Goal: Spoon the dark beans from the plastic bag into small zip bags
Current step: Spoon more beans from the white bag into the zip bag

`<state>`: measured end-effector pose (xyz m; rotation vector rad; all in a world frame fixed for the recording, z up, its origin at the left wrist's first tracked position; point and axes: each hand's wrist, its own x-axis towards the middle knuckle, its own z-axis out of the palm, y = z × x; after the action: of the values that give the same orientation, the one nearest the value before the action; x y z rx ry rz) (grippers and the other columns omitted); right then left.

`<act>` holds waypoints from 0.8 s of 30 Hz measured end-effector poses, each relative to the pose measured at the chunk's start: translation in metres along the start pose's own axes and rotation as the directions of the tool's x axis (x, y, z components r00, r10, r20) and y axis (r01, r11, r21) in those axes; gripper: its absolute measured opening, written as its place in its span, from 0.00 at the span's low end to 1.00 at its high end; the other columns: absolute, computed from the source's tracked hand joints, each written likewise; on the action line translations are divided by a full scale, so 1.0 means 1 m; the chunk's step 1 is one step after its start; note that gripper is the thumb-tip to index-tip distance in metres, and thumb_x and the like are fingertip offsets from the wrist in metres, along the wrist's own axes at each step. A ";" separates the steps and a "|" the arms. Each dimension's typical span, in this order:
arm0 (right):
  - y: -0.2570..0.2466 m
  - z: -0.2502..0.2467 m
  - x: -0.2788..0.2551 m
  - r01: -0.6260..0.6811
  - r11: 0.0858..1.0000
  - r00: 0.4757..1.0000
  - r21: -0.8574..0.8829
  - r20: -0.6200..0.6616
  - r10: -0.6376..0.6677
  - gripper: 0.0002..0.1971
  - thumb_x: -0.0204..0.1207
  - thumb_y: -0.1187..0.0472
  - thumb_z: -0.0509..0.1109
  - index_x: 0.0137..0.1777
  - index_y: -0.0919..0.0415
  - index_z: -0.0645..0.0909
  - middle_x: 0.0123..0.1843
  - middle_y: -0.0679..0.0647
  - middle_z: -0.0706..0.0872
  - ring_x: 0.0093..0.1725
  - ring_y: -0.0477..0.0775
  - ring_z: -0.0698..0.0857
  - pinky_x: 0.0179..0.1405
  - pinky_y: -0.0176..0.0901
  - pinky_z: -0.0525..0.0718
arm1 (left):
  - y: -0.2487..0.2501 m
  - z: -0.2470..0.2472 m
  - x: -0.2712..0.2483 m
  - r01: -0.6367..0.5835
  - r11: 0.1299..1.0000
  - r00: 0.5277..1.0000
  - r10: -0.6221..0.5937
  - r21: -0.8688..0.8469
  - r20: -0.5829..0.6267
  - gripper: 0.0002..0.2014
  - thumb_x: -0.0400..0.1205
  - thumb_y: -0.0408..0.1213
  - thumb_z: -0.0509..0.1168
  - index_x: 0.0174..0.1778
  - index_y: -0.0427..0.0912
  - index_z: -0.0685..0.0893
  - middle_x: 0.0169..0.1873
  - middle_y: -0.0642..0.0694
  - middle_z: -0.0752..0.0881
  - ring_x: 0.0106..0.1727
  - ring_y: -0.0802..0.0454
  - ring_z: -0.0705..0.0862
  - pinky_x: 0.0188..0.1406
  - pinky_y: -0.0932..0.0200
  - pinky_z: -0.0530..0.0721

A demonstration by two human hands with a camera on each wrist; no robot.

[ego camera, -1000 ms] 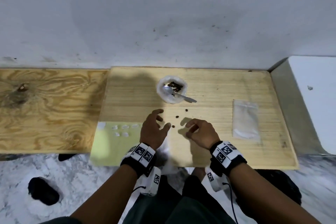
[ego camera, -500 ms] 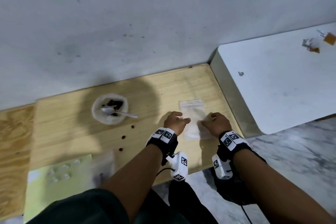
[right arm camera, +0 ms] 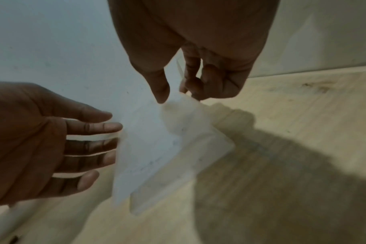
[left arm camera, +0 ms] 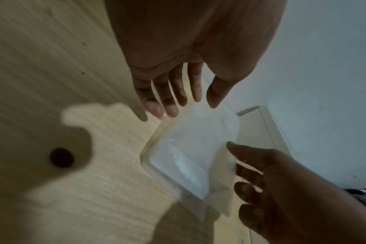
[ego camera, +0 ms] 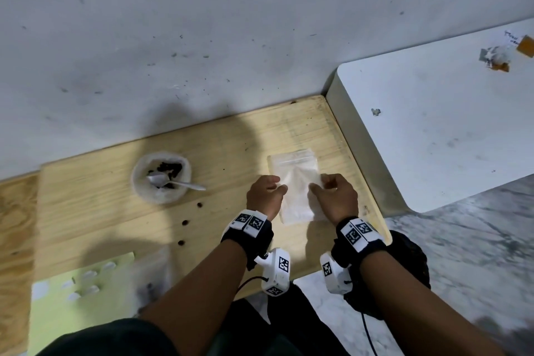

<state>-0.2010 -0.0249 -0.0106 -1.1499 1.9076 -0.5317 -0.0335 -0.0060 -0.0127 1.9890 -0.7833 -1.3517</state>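
Observation:
A small stack of clear zip bags [ego camera: 293,179] lies flat on the right part of the wooden board [ego camera: 231,147]. My right hand [ego camera: 316,186] pinches the top zip bag [right arm camera: 153,140] at its right edge between thumb and curled fingers and lifts that edge. Straight fingers of my left hand [ego camera: 278,189] touch the bag's left edge [left arm camera: 190,148]. To the left stands the rolled-down plastic bag [ego camera: 138,182] with dark beans [ego camera: 170,169] and a metal spoon [ego camera: 170,182] lying in it. A few loose beans [ego camera: 185,222] lie on the board between.
A green sheet [ego camera: 72,312] with white stickers lies at the front left, with a blurred clear bag [ego camera: 153,274] beside it. A white tabletop [ego camera: 433,130] adjoins the board on the right. The wall [ego camera: 231,37] runs right behind. A dark object [ego camera: 410,263] lies on the marble floor.
Both hands have moved right, from the loose beans to the zip bags, and the view turned with them. My right hand has pinched and raised the top bag's edge.

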 end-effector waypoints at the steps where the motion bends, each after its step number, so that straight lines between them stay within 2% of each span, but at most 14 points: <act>1: -0.005 0.001 -0.002 0.023 0.998 0.999 0.060 -0.027 -0.021 0.10 0.73 0.54 0.78 0.49 0.50 0.81 0.47 0.46 0.86 0.47 0.50 0.84 0.50 0.42 0.79 | 0.002 -0.004 -0.001 -0.039 0.999 0.999 0.039 -0.007 -0.028 0.08 0.77 0.38 0.72 0.50 0.50 0.86 0.48 0.51 0.87 0.50 0.51 0.87 0.58 0.55 0.83; 4: -0.025 0.003 -0.009 0.089 0.977 0.996 0.192 0.000 -0.090 0.09 0.72 0.62 0.79 0.48 0.52 0.83 0.40 0.48 0.84 0.41 0.50 0.84 0.47 0.44 0.82 | 0.010 -0.022 -0.006 -0.161 0.984 0.982 0.152 -0.075 -0.110 0.06 0.78 0.32 0.71 0.47 0.47 0.87 0.39 0.54 0.84 0.37 0.56 0.83 0.43 0.61 0.79; 6: -0.041 0.007 -0.016 0.090 0.968 0.983 0.235 0.135 -0.124 0.10 0.71 0.66 0.80 0.46 0.55 0.83 0.36 0.50 0.84 0.37 0.50 0.83 0.42 0.42 0.81 | 0.012 -0.041 -0.007 -0.211 0.968 0.969 0.190 -0.137 -0.156 0.07 0.78 0.31 0.70 0.45 0.49 0.87 0.38 0.53 0.85 0.35 0.54 0.82 0.40 0.57 0.82; 8: -0.056 0.014 -0.025 0.079 0.969 0.939 0.234 0.308 -0.151 0.12 0.69 0.69 0.81 0.46 0.57 0.82 0.33 0.50 0.82 0.34 0.48 0.80 0.38 0.38 0.78 | 0.011 -0.063 -0.007 -0.256 0.949 0.955 0.219 -0.181 -0.201 0.10 0.80 0.30 0.68 0.43 0.51 0.87 0.38 0.50 0.87 0.35 0.51 0.84 0.37 0.53 0.83; 10: -0.069 0.026 -0.038 0.136 0.975 0.902 0.174 0.385 -0.194 0.18 0.68 0.68 0.82 0.53 0.55 0.81 0.38 0.49 0.82 0.36 0.47 0.80 0.37 0.34 0.79 | 0.011 -0.088 -0.009 -0.309 0.931 0.936 0.261 -0.194 -0.237 0.13 0.82 0.27 0.65 0.41 0.52 0.86 0.37 0.49 0.87 0.32 0.51 0.84 0.33 0.56 0.81; 11: -0.073 0.032 -0.043 0.206 0.970 0.905 0.131 0.351 -0.240 0.22 0.67 0.64 0.83 0.58 0.51 0.80 0.44 0.47 0.84 0.38 0.47 0.81 0.38 0.35 0.81 | 0.012 -0.099 -0.011 -0.333 0.927 0.927 0.288 -0.171 -0.241 0.16 0.82 0.25 0.64 0.39 0.52 0.86 0.37 0.49 0.87 0.31 0.52 0.84 0.32 0.59 0.80; 13: -0.087 0.043 -0.056 0.332 0.938 0.910 0.097 0.230 -0.345 0.27 0.69 0.57 0.82 0.67 0.44 0.78 0.53 0.42 0.84 0.38 0.45 0.81 0.43 0.37 0.83 | 0.013 -0.124 -0.016 -0.378 0.922 0.911 0.353 -0.089 -0.216 0.17 0.81 0.23 0.64 0.37 0.53 0.85 0.36 0.52 0.87 0.32 0.57 0.83 0.35 0.63 0.81; 14: -0.097 0.047 -0.063 0.369 0.924 0.901 0.104 0.204 -0.383 0.26 0.71 0.56 0.81 0.67 0.43 0.78 0.54 0.40 0.84 0.35 0.45 0.80 0.43 0.37 0.83 | 0.013 -0.136 -0.019 -0.396 0.917 0.905 0.382 -0.041 -0.184 0.17 0.81 0.23 0.63 0.37 0.51 0.85 0.36 0.54 0.87 0.32 0.62 0.83 0.38 0.64 0.82; 17: -0.124 0.066 -0.082 0.406 0.912 0.857 0.058 0.322 -0.402 0.11 0.74 0.59 0.78 0.55 0.48 0.87 0.41 0.42 0.87 0.30 0.44 0.78 0.40 0.39 0.78 | 0.009 -0.175 -0.035 -0.444 0.890 0.886 0.453 0.102 -0.096 0.14 0.79 0.20 0.62 0.41 0.43 0.87 0.35 0.57 0.86 0.32 0.70 0.82 0.40 0.72 0.78; 20: -0.145 0.082 -0.099 0.364 0.931 0.793 0.035 0.513 -0.329 0.07 0.71 0.67 0.78 0.41 0.53 0.89 0.27 0.40 0.84 0.28 0.39 0.79 0.36 0.33 0.76 | 0.001 -0.208 -0.050 -0.464 0.869 0.865 0.486 0.173 -0.121 0.13 0.79 0.21 0.62 0.42 0.40 0.89 0.41 0.50 0.89 0.43 0.63 0.84 0.46 0.77 0.78; 21: -0.151 0.086 -0.105 0.336 0.941 0.758 0.038 0.583 -0.294 0.06 0.70 0.69 0.79 0.40 0.57 0.89 0.25 0.41 0.82 0.25 0.38 0.78 0.31 0.29 0.75 | -0.004 -0.216 -0.053 -0.476 0.854 0.845 0.511 0.209 -0.161 0.12 0.78 0.22 0.64 0.42 0.42 0.90 0.45 0.48 0.90 0.47 0.59 0.84 0.50 0.73 0.80; 22: -0.160 0.092 -0.114 0.315 0.948 0.718 0.045 0.642 -0.269 0.06 0.69 0.72 0.78 0.39 0.60 0.89 0.22 0.42 0.81 0.21 0.37 0.74 0.24 0.26 0.71 | -0.011 -0.225 -0.056 -0.485 0.835 0.813 0.540 0.260 -0.218 0.11 0.77 0.25 0.66 0.41 0.45 0.90 0.49 0.49 0.90 0.51 0.55 0.85 0.55 0.64 0.81; 23: -0.166 0.096 -0.120 0.297 0.953 0.698 0.056 0.669 -0.257 0.06 0.69 0.74 0.78 0.39 0.63 0.89 0.21 0.43 0.81 0.18 0.38 0.72 0.20 0.25 0.68 | -0.016 -0.231 -0.059 -0.480 0.813 0.774 0.569 0.329 -0.277 0.09 0.75 0.30 0.68 0.41 0.49 0.89 0.51 0.51 0.89 0.55 0.52 0.84 0.57 0.56 0.81; 24: -0.172 0.102 -0.126 0.293 0.953 0.693 0.081 0.668 -0.270 0.07 0.68 0.75 0.78 0.38 0.64 0.89 0.21 0.45 0.82 0.18 0.38 0.73 0.19 0.25 0.69 | -0.021 -0.237 -0.063 -0.466 0.790 0.725 0.599 0.398 -0.341 0.06 0.73 0.36 0.70 0.41 0.52 0.88 0.51 0.53 0.87 0.57 0.50 0.84 0.57 0.52 0.80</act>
<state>0.0023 0.0059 0.1061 -1.4284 1.1123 -0.1865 0.1730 0.0901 0.0794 1.9447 -1.2534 -0.4182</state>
